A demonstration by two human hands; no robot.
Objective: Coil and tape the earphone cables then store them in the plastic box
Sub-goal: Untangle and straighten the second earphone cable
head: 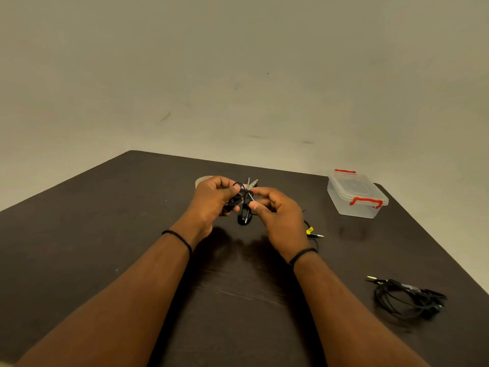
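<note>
Above the middle of the dark table, my left hand [214, 200] grips a black earphone cable [239, 193] bunched into small loops. My right hand [275, 213] pinches the same cable from the right side. Its free end trails under my right wrist to a plug with a yellow tag [313, 232] lying on the table. A second black earphone cable [408, 296] lies loosely coiled at the right. The clear plastic box [356, 194] with red clips stands closed at the far right. A tape roll [202, 180] peeks out behind my left hand.
Scissors [248, 202] with black handles lie on the table [105, 247] just beyond and below my hands, blades pointing away. A plain wall rises behind the table's far edge.
</note>
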